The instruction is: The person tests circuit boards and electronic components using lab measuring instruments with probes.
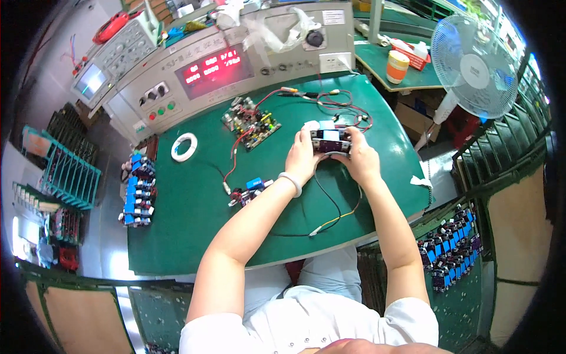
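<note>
Over the right part of the green work table [194, 230], I hold a small circuit board module [331, 145] between both hands. It is dark, with blue and white parts on top. My left hand [302, 156] closes around its left end, and my right hand [364, 158] grips the right end. The undersides of the fingers are hidden. Below the module, a black and yellow lead [318, 229] lies on the table. A similar module with a blue part [254, 184] rests beside my left forearm. Farther back sits a larger populated circuit board [252, 125] with red wires attached.
A test console [259, 71] with a red lit display lines the table's back. A white ring-shaped roll [178, 154] lies at left, near a row of blue-topped modules [139, 197]. More modules [451, 248] stand low at right. A fan [471, 71] and an orange-white cup [397, 68] are back right.
</note>
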The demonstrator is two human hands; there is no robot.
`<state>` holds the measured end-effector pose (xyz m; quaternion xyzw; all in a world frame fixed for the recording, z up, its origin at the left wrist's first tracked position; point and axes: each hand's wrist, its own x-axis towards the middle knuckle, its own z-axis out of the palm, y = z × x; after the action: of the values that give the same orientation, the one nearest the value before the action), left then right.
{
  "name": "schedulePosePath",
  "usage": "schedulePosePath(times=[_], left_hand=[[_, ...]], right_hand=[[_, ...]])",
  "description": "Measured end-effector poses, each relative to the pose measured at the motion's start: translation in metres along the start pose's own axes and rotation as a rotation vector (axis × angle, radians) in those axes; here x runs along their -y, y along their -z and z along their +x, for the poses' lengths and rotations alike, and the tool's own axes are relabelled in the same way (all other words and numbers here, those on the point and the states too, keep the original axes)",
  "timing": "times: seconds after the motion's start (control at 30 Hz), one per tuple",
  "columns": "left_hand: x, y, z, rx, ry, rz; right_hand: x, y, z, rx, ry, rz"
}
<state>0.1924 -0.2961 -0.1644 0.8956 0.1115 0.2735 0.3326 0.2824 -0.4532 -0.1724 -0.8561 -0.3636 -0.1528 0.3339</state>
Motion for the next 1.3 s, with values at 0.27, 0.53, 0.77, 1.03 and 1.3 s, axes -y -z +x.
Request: schedulePosePath(times=[0.27,0.53,0.77,1.03,1.3], left_hand=[[0.022,0.133,-0.037,0.025,0.070,-0.057],[0.112,0.211,-0.079,0.441,0.125,0.050],[0.133,0.205,-0.083,0.397,0.108,-0.109],[0.129,0.217,-0.094,0.093,-0.128,-0.198],[0.126,0.200,-0.092,-0.033,-0.204,-0.187]], right_hand=[[0.053,0.071,-0.015,0.046,0.144,0.242],[0.118,0.026,-0.010,0.763,0.543,0.568],[0.143,-0.029,-0.016,0.777,0.642,0.140],[0.209,-0.021,0.015,0.736,0.622,0.323],[0.203,-0.077,-0.003,0.576,0.795,0.230]])
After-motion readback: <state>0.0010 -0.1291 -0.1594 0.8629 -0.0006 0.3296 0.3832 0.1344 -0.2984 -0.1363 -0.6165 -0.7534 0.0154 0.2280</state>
